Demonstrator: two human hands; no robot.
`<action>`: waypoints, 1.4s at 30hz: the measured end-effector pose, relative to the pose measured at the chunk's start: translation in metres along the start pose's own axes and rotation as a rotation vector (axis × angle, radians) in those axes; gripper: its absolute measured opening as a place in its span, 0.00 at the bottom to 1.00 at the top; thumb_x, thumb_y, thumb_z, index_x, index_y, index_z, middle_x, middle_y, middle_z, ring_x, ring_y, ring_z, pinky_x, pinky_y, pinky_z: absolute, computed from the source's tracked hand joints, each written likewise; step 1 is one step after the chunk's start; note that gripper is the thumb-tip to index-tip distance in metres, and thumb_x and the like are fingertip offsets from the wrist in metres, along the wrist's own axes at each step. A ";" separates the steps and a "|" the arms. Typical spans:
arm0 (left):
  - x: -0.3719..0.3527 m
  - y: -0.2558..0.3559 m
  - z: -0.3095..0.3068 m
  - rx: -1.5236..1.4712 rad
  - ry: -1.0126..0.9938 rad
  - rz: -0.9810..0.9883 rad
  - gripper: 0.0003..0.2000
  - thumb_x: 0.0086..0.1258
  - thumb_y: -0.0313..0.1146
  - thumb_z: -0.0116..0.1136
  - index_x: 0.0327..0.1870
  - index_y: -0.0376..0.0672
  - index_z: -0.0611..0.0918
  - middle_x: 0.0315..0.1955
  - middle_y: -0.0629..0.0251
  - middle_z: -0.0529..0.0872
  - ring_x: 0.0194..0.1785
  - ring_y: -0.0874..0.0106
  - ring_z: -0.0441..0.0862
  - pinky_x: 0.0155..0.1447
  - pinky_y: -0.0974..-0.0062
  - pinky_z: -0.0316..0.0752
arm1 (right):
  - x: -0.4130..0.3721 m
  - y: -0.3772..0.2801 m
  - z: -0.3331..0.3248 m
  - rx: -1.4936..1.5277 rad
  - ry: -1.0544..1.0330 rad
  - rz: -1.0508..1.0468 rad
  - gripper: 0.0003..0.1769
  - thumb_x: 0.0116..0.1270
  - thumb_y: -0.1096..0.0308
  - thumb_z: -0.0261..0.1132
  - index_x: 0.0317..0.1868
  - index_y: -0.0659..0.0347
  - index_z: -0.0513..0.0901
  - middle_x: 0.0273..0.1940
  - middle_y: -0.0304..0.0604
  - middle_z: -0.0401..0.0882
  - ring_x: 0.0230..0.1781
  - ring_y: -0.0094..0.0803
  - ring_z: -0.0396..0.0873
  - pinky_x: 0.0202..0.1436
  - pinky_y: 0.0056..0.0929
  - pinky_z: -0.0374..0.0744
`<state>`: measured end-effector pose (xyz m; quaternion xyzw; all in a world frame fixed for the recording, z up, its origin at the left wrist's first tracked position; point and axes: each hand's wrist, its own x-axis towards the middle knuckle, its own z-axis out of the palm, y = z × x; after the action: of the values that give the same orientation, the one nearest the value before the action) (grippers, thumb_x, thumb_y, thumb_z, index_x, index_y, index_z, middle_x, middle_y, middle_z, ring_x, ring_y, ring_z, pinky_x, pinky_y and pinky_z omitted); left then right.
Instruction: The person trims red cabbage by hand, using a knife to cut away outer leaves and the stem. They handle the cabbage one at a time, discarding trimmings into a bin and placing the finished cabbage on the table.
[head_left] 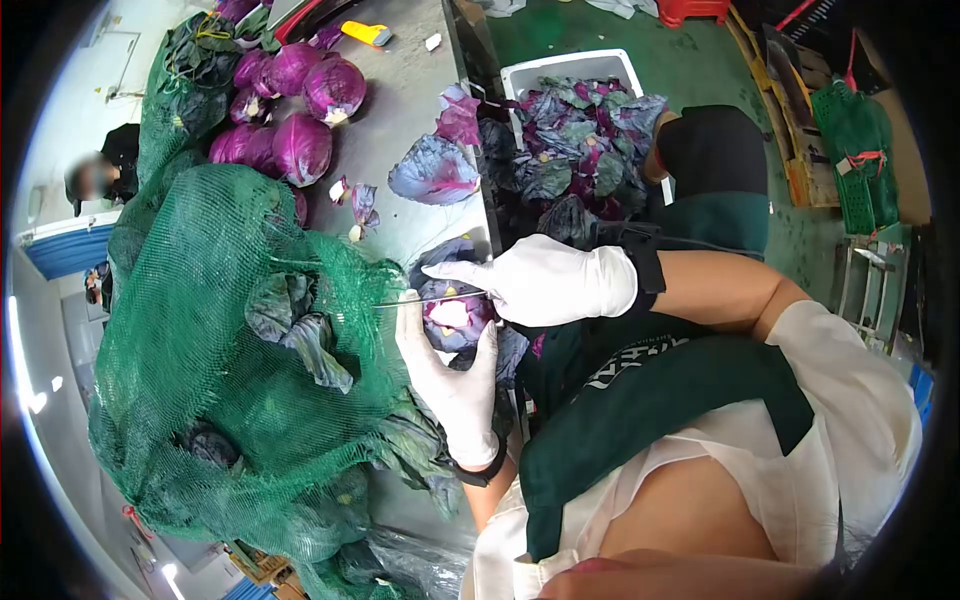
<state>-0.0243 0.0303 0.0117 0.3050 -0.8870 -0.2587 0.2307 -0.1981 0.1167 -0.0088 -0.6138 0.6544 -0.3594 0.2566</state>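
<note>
A red cabbage (455,318) with its pale cut stem end facing up rests on its outer leaves near the table edge. My left hand (450,385), in a white glove, holds it from the near side, with thumb and fingers spread around it. My right hand (555,280), also in a white glove, is closed on a knife whose handle is hidden in the palm. Its forefinger is stretched out above the thin blade (430,300), which lies across the top of the cabbage, close to the left fingertips.
A green mesh sack (220,320) with leafy cabbages covers much of the table's left side. Trimmed purple cabbages (302,150) are grouped at the back, near a yellow-handled tool (366,34). Loose leaves (432,172) lie on the metal table (400,90). A white crate (512,78) beside it holds leaves.
</note>
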 end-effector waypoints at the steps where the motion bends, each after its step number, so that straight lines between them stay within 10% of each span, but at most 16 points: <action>1: 0.001 0.001 0.001 -0.005 -0.006 0.005 0.41 0.51 0.26 0.77 0.70 0.33 0.69 0.67 0.49 0.73 0.72 0.56 0.69 0.76 0.61 0.61 | -0.001 0.002 0.002 -0.013 0.030 -0.035 0.44 0.59 0.72 0.62 0.78 0.46 0.59 0.26 0.50 0.81 0.22 0.48 0.81 0.29 0.43 0.80; 9: -0.009 0.003 0.002 -0.064 -0.011 0.042 0.40 0.50 0.19 0.75 0.70 0.33 0.70 0.68 0.50 0.73 0.73 0.58 0.69 0.77 0.62 0.61 | 0.022 0.047 0.019 0.063 0.116 0.194 0.28 0.63 0.73 0.56 0.66 0.57 0.73 0.28 0.58 0.80 0.24 0.52 0.81 0.30 0.47 0.78; 14: -0.019 -0.017 -0.007 -0.254 -0.020 -0.076 0.43 0.49 0.21 0.76 0.72 0.39 0.69 0.71 0.49 0.68 0.75 0.53 0.65 0.77 0.59 0.60 | 0.027 0.021 0.000 0.842 -0.102 0.402 0.22 0.70 0.66 0.60 0.63 0.58 0.75 0.35 0.54 0.84 0.22 0.48 0.80 0.31 0.44 0.80; 19: -0.025 -0.019 -0.028 -0.421 -0.144 -0.238 0.46 0.60 0.36 0.75 0.77 0.41 0.60 0.75 0.53 0.58 0.77 0.56 0.58 0.76 0.54 0.60 | 0.033 0.009 0.051 0.076 0.529 -0.066 0.14 0.67 0.60 0.64 0.49 0.58 0.80 0.28 0.50 0.80 0.22 0.46 0.82 0.26 0.40 0.80; 22: -0.026 -0.018 -0.015 -0.486 -0.007 -0.347 0.40 0.66 0.37 0.71 0.75 0.39 0.62 0.69 0.51 0.68 0.71 0.60 0.67 0.71 0.61 0.69 | 0.025 -0.020 0.053 0.157 0.276 0.030 0.10 0.65 0.64 0.64 0.44 0.57 0.79 0.25 0.49 0.79 0.21 0.47 0.81 0.26 0.44 0.79; 25: -0.024 -0.036 -0.008 -0.641 0.108 -0.438 0.31 0.66 0.30 0.69 0.69 0.35 0.70 0.60 0.52 0.77 0.60 0.63 0.77 0.69 0.64 0.71 | 0.036 0.002 0.052 0.232 0.475 0.002 0.08 0.65 0.64 0.63 0.41 0.58 0.80 0.25 0.50 0.78 0.22 0.49 0.81 0.26 0.43 0.80; 30: -0.019 -0.026 -0.013 -0.510 0.173 -0.285 0.39 0.54 0.31 0.76 0.68 0.35 0.69 0.66 0.52 0.72 0.69 0.61 0.70 0.75 0.62 0.61 | 0.033 0.069 -0.019 -0.263 0.463 0.423 0.19 0.68 0.56 0.61 0.51 0.62 0.77 0.28 0.46 0.83 0.28 0.44 0.85 0.30 0.43 0.81; 42: 0.011 -0.017 0.000 -0.081 -0.016 -0.019 0.41 0.49 0.32 0.80 0.68 0.39 0.71 0.62 0.50 0.70 0.69 0.53 0.68 0.73 0.55 0.62 | 0.023 0.014 0.009 0.101 0.327 -0.196 0.15 0.62 0.61 0.70 0.48 0.56 0.84 0.35 0.43 0.85 0.28 0.42 0.84 0.33 0.34 0.83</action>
<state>-0.0250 0.0122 0.0040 0.3016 -0.8748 -0.2989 0.2332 -0.2019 0.0923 -0.0227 -0.5943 0.6058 -0.5099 0.1410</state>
